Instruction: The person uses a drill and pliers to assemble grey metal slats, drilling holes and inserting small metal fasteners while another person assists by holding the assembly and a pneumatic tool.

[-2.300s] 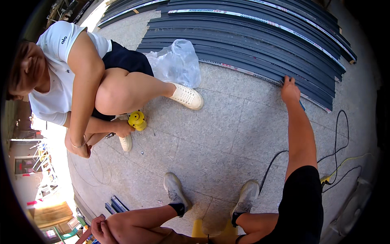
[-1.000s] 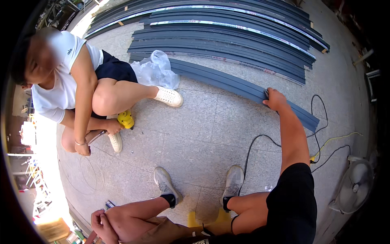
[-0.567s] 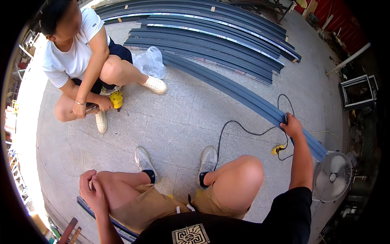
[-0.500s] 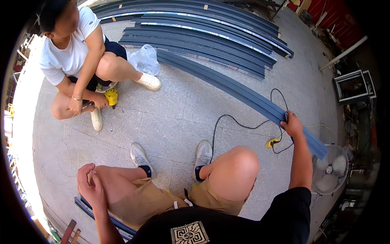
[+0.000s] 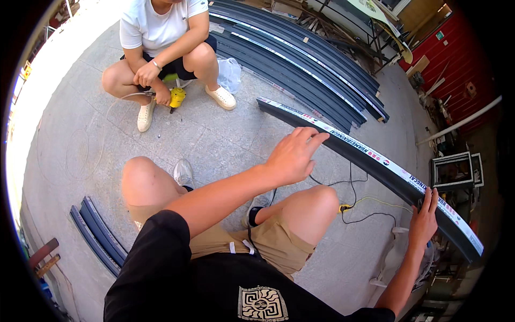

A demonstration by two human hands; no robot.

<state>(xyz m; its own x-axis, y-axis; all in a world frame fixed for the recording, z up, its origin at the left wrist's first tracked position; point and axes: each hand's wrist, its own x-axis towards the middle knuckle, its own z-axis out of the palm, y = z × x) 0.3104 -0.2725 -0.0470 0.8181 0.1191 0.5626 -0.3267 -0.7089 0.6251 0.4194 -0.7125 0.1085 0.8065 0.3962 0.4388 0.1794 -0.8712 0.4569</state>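
Observation:
A long dark grey profile bar (image 5: 370, 156), with a printed white film strip along its upper side, slants across the right half of the head view, off the floor. My right hand (image 5: 424, 222) is wrapped round it near its right end, fingers over the strip. My left hand (image 5: 296, 154) reaches over my knees, its fingers stretched out and partly apart. Its fingertips are at the bar's lower edge; whether they touch I cannot tell. Opposite me, a seated person in a white shirt holds a yellow power drill (image 5: 177, 97), pointing down.
A stack of similar profiles (image 5: 306, 70) lies on the floor at the back, beside a clear plastic bag (image 5: 229, 75). Black cable runs to a yellow connector (image 5: 345, 208) under the bar. Short profile pieces (image 5: 99, 236) lie left; white-edged frames (image 5: 456, 172) stand at the right.
The bar has come away from the stack and been turned, so its printed strip now shows. My left hand has moved from my left knee across to the bar. The view has shifted.

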